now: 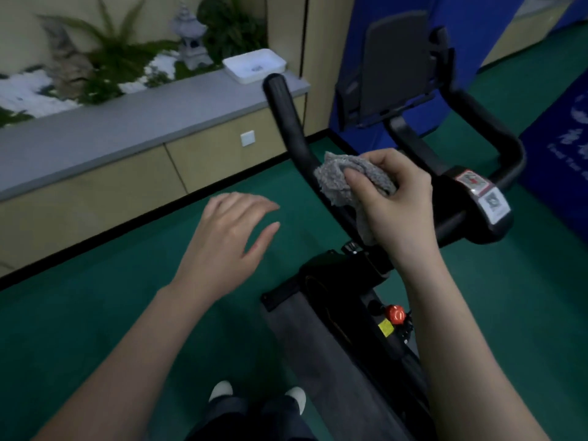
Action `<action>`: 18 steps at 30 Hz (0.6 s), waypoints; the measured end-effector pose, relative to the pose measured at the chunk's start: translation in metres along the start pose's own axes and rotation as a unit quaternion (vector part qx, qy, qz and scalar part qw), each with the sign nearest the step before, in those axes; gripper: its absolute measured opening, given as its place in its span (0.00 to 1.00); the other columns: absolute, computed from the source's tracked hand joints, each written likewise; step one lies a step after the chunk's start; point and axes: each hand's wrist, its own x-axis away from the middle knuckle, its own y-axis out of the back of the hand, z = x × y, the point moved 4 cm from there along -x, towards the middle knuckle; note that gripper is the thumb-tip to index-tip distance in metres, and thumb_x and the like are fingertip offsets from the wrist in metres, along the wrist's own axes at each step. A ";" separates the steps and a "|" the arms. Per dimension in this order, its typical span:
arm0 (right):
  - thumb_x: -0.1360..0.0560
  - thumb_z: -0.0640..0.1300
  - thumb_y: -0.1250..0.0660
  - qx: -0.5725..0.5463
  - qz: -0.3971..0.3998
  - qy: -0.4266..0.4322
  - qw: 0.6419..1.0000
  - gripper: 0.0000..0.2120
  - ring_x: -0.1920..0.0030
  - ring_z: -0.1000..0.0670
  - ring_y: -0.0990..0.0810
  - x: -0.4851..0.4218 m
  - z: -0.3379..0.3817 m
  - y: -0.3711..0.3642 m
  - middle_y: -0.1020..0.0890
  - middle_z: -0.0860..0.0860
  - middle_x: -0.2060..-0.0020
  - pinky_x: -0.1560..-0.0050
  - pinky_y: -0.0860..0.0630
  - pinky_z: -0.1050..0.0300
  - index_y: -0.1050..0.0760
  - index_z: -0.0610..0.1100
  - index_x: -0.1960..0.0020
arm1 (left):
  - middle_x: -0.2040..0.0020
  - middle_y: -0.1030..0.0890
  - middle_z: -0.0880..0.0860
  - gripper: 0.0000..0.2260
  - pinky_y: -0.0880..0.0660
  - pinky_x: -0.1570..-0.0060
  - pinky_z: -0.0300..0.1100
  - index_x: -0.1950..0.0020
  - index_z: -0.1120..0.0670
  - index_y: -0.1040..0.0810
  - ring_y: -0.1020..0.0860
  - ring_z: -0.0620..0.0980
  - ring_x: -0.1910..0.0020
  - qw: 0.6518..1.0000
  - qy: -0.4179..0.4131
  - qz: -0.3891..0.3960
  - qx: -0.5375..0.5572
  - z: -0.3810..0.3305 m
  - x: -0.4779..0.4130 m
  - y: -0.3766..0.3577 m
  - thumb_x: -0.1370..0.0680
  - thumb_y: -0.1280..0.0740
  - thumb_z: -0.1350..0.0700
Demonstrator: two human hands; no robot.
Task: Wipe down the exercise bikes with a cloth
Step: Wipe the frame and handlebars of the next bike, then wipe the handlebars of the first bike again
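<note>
A black exercise bike (359, 281) stands in front of me, its handlebar (288, 116) curving up to the left. My right hand (397, 205) grips a grey cloth (340, 179) and presses it around the lower part of the left handlebar arm. My left hand (229, 237) hovers over the green floor to the left of the bike, fingers spread, holding nothing and touching nothing. The bike's console (391, 68) rises behind the handlebar, and a red knob (395, 314) sits on the frame below my right forearm.
A low beige cabinet with a grey ledge (127, 132) runs along the left wall, carrying a white basin (254, 65), plants and a stone lantern (189, 36). A blue banner (471, 43) stands behind the bike. My feet (257, 394) are on the green floor.
</note>
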 end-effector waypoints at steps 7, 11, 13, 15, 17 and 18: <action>0.27 0.42 0.29 -0.043 0.120 0.040 0.991 0.03 0.62 0.56 0.21 0.029 0.036 -0.075 0.20 0.57 0.65 0.56 0.25 0.54 0.23 0.46 0.57 | 0.41 0.21 0.49 0.19 0.38 0.33 0.47 0.37 0.53 0.24 0.25 0.50 0.40 0.980 0.164 0.089 -0.062 0.059 0.083 0.018 0.20 0.42 0.43; 0.27 0.42 0.29 -0.066 0.186 0.043 0.979 0.03 0.63 0.57 0.22 0.057 0.062 -0.125 0.20 0.57 0.65 0.58 0.26 0.59 0.22 0.46 0.57 | 0.40 0.21 0.48 0.19 0.39 0.30 0.48 0.37 0.53 0.25 0.26 0.49 0.38 0.967 0.225 0.089 -0.086 0.082 0.138 0.041 0.22 0.40 0.44; 0.27 0.42 0.29 -0.075 0.216 0.046 0.972 0.02 0.63 0.57 0.21 0.075 0.076 -0.147 0.19 0.56 0.65 0.59 0.26 0.60 0.22 0.45 0.57 | 0.40 0.21 0.49 0.18 0.39 0.30 0.49 0.37 0.53 0.24 0.25 0.49 0.38 0.959 0.256 0.078 -0.094 0.091 0.169 0.054 0.22 0.39 0.44; 0.28 0.41 0.29 -0.085 0.252 0.053 0.963 0.03 0.64 0.57 0.21 0.100 0.093 -0.171 0.19 0.57 0.65 0.59 0.26 0.60 0.22 0.46 0.57 | 0.40 0.21 0.50 0.18 0.38 0.31 0.49 0.37 0.54 0.24 0.25 0.50 0.39 0.947 0.297 0.068 -0.102 0.098 0.207 0.069 0.22 0.38 0.45; 0.28 0.41 0.29 -0.094 0.285 0.063 0.952 0.03 0.63 0.57 0.21 0.125 0.108 -0.191 0.19 0.57 0.65 0.58 0.25 0.59 0.23 0.47 0.57 | 0.41 0.20 0.51 0.18 0.38 0.32 0.49 0.38 0.54 0.23 0.24 0.51 0.39 0.934 0.335 0.058 -0.107 0.102 0.244 0.081 0.22 0.36 0.46; 0.27 0.41 0.29 -0.099 0.304 0.070 0.945 0.04 0.63 0.58 0.21 0.139 0.116 -0.202 0.19 0.58 0.65 0.58 0.25 0.59 0.23 0.48 0.58 | 0.41 0.20 0.51 0.18 0.37 0.33 0.50 0.38 0.55 0.23 0.24 0.52 0.39 0.927 0.356 0.053 -0.107 0.103 0.266 0.087 0.23 0.35 0.46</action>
